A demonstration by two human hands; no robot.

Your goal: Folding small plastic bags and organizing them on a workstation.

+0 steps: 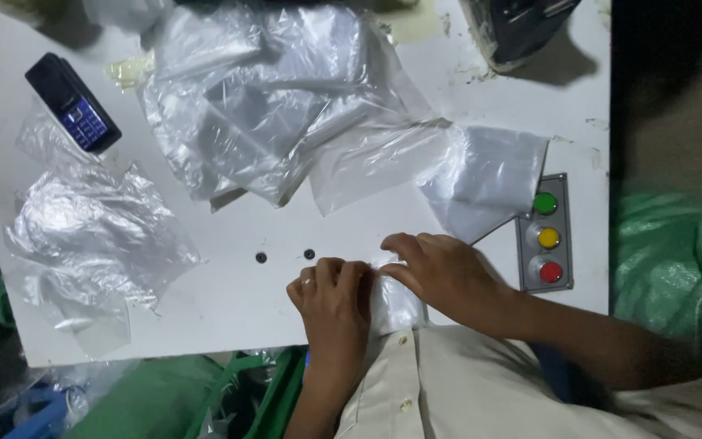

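Note:
My left hand [333,305] and my right hand [442,272] rest together at the near edge of a white table [229,301]. Both press on a small clear plastic bag [396,302] that lies flat between them, fingers bent over its top edge. A ring shows on a left finger. Much of the bag is hidden under the hands. A cream buttoned shirt [416,382] lies just below, at the table's edge.
A heap of clear plastic bags [286,106] covers the far middle. One crumpled bag [91,236] lies at left, another flat bag [489,175] at right. A dark push-button phone [73,104] lies far left. A grey panel [544,236] holds green, yellow and red buttons. Green sacks [676,260] stand right.

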